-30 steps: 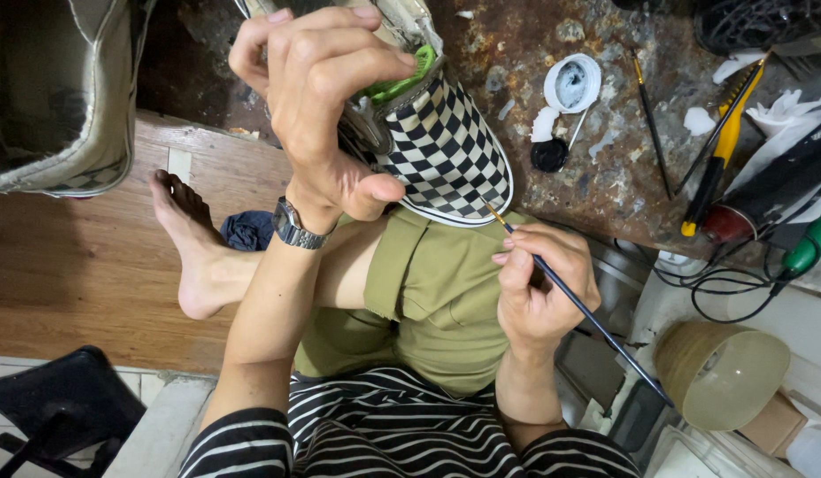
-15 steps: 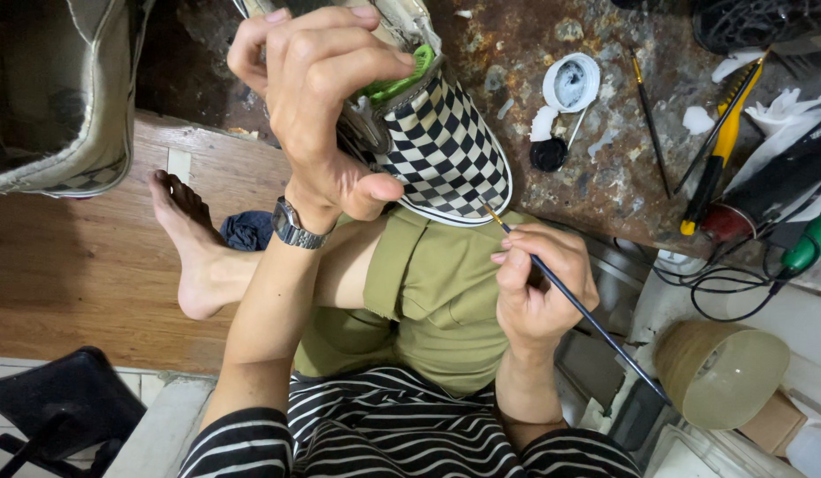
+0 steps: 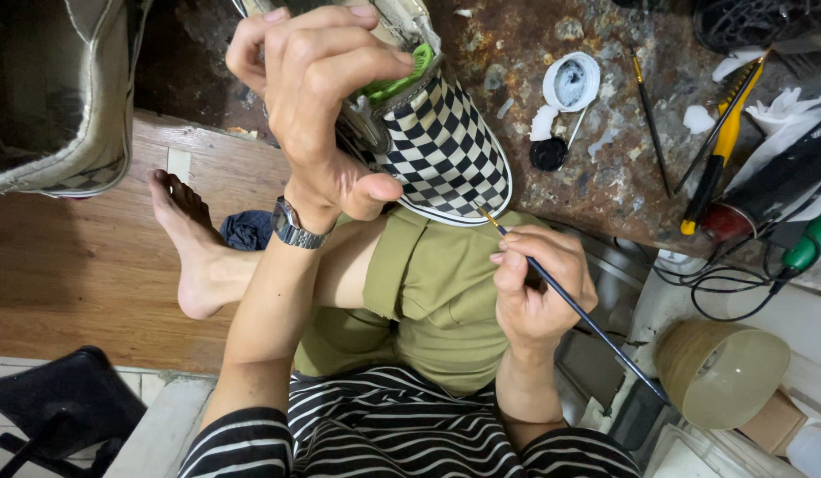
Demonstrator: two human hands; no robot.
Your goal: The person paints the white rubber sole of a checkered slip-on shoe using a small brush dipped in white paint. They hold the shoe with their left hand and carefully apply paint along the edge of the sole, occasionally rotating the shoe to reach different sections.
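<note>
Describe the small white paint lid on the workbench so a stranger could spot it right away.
Start at the paint-stained brown workbench above the checkered shoe. Just right of the shoe's toe sits a round white lid holding grey paint. Unlike the black blob below it, it is white-rimmed and shallow.

The person wears a top with narrow black and white horizontal stripes (image 3: 401, 434); its short sleeves end above the elbows, leaving both forearms bare. Olive-green shorts (image 3: 437, 301) of plain woven cloth cover the lap, with a stitched hem and a folded seam visible across the thigh. A wristwatch (image 3: 295, 227) with a dark round case and a silver-grey metal link bracelet sits on the left wrist, directly below the left hand (image 3: 317, 97). The right hand (image 3: 539, 288) and right wrist carry no jewellery or strap. Both hands are ungloved. One foot (image 3: 193, 252) is in view and is bare, without sock or shoe; the lower leg above it is uncovered up to the shorts.
</note>
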